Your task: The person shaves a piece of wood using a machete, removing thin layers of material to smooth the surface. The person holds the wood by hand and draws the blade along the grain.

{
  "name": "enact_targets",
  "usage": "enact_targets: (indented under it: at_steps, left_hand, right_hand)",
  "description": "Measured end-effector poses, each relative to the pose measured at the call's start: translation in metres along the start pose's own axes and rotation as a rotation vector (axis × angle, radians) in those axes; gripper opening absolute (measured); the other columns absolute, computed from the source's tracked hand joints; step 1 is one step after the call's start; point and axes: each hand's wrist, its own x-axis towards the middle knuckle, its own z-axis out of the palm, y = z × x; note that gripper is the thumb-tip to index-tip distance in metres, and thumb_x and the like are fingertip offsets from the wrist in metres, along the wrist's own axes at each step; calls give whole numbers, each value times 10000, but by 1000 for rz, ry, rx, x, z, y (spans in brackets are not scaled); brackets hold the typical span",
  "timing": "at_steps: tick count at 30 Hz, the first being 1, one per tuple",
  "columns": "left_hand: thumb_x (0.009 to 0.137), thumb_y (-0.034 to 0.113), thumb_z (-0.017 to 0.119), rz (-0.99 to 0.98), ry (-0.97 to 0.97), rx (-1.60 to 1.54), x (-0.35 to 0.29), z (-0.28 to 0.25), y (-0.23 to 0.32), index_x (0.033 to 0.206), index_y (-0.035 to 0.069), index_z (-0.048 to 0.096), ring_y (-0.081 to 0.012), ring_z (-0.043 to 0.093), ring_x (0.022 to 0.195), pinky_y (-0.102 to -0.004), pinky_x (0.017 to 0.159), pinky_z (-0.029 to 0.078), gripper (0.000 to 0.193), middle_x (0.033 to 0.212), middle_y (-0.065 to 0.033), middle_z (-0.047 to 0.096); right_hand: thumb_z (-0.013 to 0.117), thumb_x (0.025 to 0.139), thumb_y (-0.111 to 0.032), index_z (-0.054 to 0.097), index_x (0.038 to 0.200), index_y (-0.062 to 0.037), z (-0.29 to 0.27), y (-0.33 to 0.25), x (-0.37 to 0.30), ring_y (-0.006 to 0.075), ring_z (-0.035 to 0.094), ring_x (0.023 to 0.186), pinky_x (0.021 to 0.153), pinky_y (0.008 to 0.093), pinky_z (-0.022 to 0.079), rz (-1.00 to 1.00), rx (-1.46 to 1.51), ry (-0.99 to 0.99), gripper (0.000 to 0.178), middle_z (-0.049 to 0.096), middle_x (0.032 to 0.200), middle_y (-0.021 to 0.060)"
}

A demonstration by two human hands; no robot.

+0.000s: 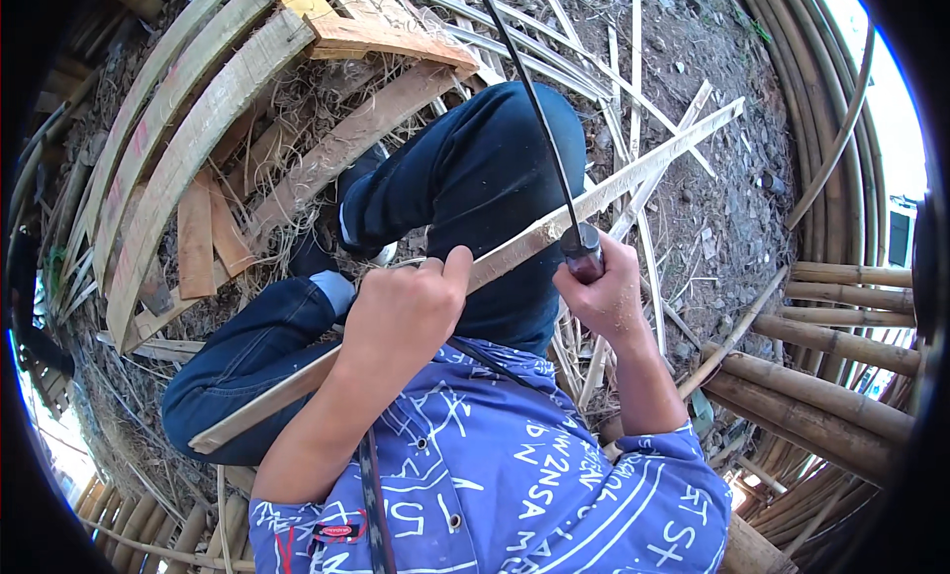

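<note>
All the writing I can make out is on the person's purple-blue shirt (485,529). White capital letters mixed with numerals (539,467) run in slanting rows down its right half, several broken off by folds. Larger, looser white characters (457,406) are scrawled across the left half, with boxy numeral shapes (407,516) below them. More big white letters (683,495) cover the right sleeve, beside curved white lines. Low on the shirt's left side sits a small red label (339,531), its pale print too tiny for me to read. Pinkish-red marks (117,193) streak the curved-looking wooden slats (193,173); whether those are letters, I can't tell.
</note>
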Motion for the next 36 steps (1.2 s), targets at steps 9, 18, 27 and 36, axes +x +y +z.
enact_targets:
  at_steps: [9,18,27,36]
  left_hand:
    - [793,302,701,-37,-33,-66,20,-6,17,821,55,511,-282,655,599,-357,515,510,312,601,-121,611]
    - [834,381,638,12,-39,16,60,-23,35,819,53,544,-287,666,612,-347,507,521,343,610,-129,620]
    - [850,385,619,-19,-71,18,62,-20,36,820,46,549,-285,668,614,-345,518,527,347,609,-131,623]
    - [850,370,630,-42,-38,-26,56,-19,31,790,43,531,-300,660,602,-354,506,520,347,589,-147,610]
  right_hand:
    - [622,690,-66,608,792,-6,-1,8,-5,66,433,495,489,254,392,34,-19,27,119,489,515,35]
    - [635,690,-97,535,635,2,-18,47,13,72,407,490,465,282,347,144,-70,2,151,453,492,31]
    - [647,667,-103,559,629,40,-8,58,30,197,507,470,509,351,424,92,-101,78,172,535,529,149]
    - [688,664,-163,645,710,46,-13,50,42,360,636,620,578,388,479,111,-256,37,218,608,637,226]
